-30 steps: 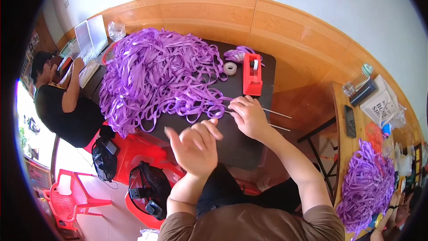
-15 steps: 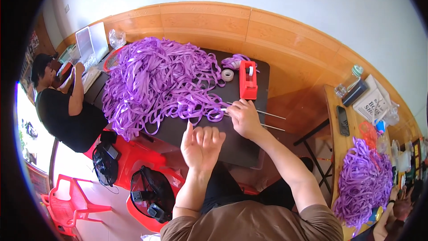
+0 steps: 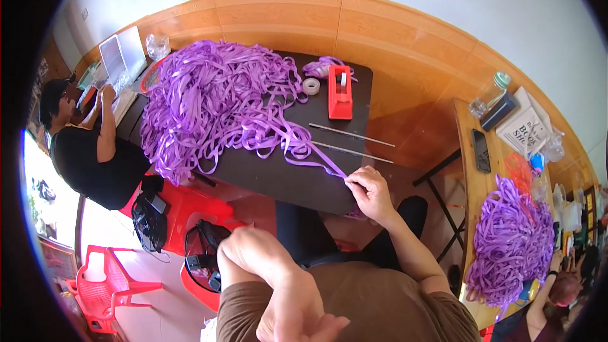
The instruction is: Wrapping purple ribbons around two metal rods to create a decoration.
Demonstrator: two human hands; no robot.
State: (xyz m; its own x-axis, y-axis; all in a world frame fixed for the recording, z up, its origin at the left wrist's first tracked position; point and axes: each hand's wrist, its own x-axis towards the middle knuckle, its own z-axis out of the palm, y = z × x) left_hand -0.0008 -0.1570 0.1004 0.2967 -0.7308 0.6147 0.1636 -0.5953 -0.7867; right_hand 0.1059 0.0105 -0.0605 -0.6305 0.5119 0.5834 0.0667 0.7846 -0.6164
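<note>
My right hand pinches the end of a purple ribbon between thumb and fingers, off the table's near right edge. From there the ribbon runs taut up to a large tangled heap of purple ribbon on the dark table. My left hand is drawn back in front of my chest, bent at the wrist and cut by the lower edge. Its visible fingers stretch out, slightly blurred, with nothing seen in them. Two thin metal rods lie side by side, overhanging the right edge.
A red tape dispenser and a tape roll stand at the back right. Red chairs are at left, near a seated person. A wooden side table at right bears more purple ribbon and a phone.
My right hand has come back toward me from beside the rods, pulling ribbon out of the heap. My left hand has dropped from the table edge to my chest. The view has shifted slightly.
</note>
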